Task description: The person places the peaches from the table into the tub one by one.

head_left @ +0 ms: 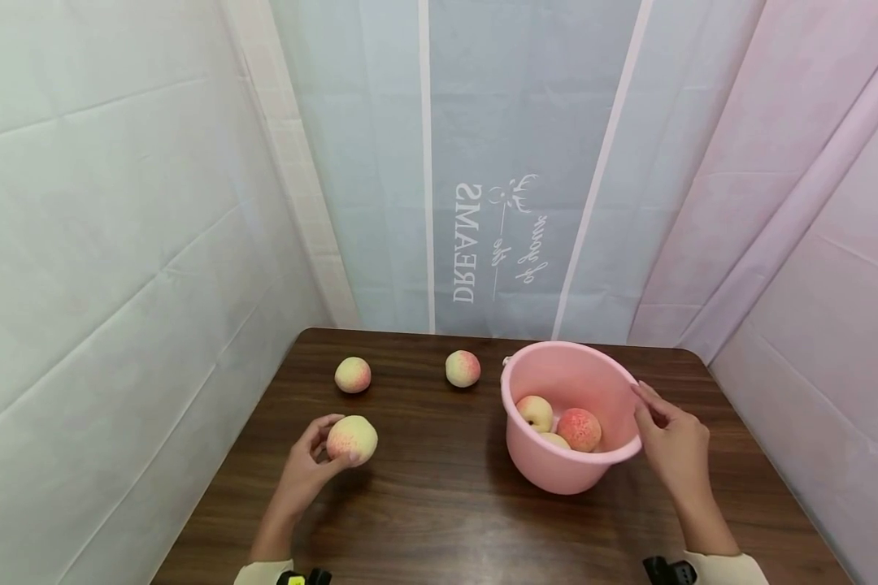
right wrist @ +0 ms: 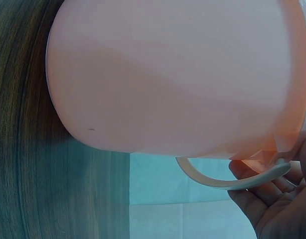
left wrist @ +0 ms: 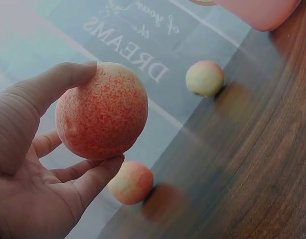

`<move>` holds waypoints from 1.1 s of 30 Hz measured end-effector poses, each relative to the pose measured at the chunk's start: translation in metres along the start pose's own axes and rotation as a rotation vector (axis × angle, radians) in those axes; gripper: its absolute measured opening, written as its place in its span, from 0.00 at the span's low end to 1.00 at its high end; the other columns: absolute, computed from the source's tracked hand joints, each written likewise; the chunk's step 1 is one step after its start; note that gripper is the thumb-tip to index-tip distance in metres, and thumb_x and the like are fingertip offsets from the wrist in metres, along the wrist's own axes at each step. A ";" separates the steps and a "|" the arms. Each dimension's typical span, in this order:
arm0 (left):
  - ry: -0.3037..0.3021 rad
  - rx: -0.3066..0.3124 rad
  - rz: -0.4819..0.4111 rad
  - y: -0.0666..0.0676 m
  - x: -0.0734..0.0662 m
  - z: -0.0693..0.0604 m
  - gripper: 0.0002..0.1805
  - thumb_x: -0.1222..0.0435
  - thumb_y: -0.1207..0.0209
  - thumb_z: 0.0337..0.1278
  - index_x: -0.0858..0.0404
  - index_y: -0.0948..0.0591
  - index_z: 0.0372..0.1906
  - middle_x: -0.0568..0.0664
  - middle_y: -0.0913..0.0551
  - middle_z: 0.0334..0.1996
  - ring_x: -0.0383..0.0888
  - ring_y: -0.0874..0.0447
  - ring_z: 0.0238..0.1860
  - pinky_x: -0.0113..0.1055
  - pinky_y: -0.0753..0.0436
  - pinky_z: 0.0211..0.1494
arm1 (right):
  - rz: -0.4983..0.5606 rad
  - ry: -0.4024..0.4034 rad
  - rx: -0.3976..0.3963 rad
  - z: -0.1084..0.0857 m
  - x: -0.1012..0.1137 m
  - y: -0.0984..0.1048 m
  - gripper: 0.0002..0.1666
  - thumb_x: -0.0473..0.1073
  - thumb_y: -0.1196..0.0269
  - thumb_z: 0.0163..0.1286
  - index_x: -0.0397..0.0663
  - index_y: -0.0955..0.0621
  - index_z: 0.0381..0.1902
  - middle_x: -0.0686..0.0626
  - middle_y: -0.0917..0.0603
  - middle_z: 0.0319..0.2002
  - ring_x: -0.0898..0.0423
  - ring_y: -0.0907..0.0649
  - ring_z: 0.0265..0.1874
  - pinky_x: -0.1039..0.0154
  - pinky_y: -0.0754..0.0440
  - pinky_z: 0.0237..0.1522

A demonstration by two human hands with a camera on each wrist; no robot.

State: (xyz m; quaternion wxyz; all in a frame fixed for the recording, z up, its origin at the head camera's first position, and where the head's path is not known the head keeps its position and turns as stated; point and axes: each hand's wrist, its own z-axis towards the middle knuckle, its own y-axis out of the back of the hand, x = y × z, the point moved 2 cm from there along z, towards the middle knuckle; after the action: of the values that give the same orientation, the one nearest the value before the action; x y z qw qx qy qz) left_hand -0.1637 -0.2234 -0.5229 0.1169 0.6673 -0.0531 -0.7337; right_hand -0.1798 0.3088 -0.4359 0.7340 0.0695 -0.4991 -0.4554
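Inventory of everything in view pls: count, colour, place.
Backdrop: 1, grey-blue with white lettering, far side
Side sheets: at least 2, whitish, left and right
Table: 1, dark brown, lower centre
Bucket: 1, pink, table's right half
Bucket handle: 1, pale, on bucket
Bucketed peaches: 3 visible, yellowish to red, inside bucket
Loose peaches: 2, yellowish and red, far part of table
Held peach: 1, yellowish and red, left of bucket
Wrist devices: 2, black, bottom edge
Sleeves: 2, cream, bottom edge
Left hand: 1, bare, holding peach
Right hand: 1, bare, gripping bucket rim
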 end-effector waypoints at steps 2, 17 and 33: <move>0.006 0.001 0.005 -0.001 0.000 0.001 0.36 0.64 0.24 0.50 0.57 0.25 0.65 0.55 0.21 0.52 0.50 0.21 0.51 0.40 0.25 0.56 | -0.003 0.004 0.002 0.000 0.000 0.000 0.15 0.40 0.33 0.68 0.51 0.11 0.52 0.51 0.13 0.53 0.77 0.20 0.40 0.80 0.31 0.34; -0.058 0.020 -0.027 -0.010 -0.017 0.004 0.33 0.66 0.24 0.50 0.57 0.24 0.63 0.56 0.19 0.52 0.49 0.20 0.50 0.37 0.24 0.54 | -0.014 -0.009 0.009 0.000 0.000 -0.001 0.16 0.40 0.35 0.70 0.50 0.12 0.53 0.49 0.14 0.54 0.50 0.14 0.48 0.81 0.32 0.35; -0.067 0.083 -0.052 -0.024 -0.026 0.013 0.34 0.65 0.25 0.52 0.55 0.24 0.64 0.56 0.20 0.53 0.51 0.22 0.52 0.46 0.25 0.55 | -0.005 -0.018 0.021 0.000 0.001 -0.001 0.16 0.40 0.35 0.70 0.49 0.12 0.54 0.49 0.14 0.54 0.41 0.15 0.50 0.80 0.33 0.36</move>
State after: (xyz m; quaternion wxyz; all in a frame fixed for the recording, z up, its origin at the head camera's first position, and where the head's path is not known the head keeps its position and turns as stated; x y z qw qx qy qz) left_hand -0.1767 -0.1950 -0.5020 0.0683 0.6476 -0.0699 -0.7557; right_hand -0.1805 0.3074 -0.4361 0.7274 0.0744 -0.5104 -0.4526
